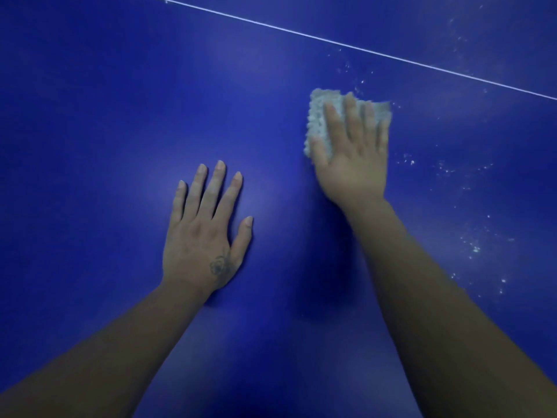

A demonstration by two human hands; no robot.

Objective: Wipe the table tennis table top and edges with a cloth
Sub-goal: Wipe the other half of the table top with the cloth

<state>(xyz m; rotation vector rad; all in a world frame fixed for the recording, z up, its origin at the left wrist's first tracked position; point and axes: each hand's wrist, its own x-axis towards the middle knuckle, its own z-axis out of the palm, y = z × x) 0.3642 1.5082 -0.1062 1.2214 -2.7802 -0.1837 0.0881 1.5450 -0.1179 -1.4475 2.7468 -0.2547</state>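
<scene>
Table [105, 101]: blue top, thin white line [361, 49], pale specks at right.
Right hand [355, 158]: fingers straight, pressing grey cloth [321, 116] flat.
Left hand [205, 233]: fingers spread, flat on table, holding nothing.

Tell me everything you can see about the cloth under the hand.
The cloth is small, pale grey-white and nubbly, seemingly folded into a pad. It lies flat on the blue table. The right hand presses on it with straight fingers and covers most of it; only its upper and left edges show. White specks lie to its right.
</scene>
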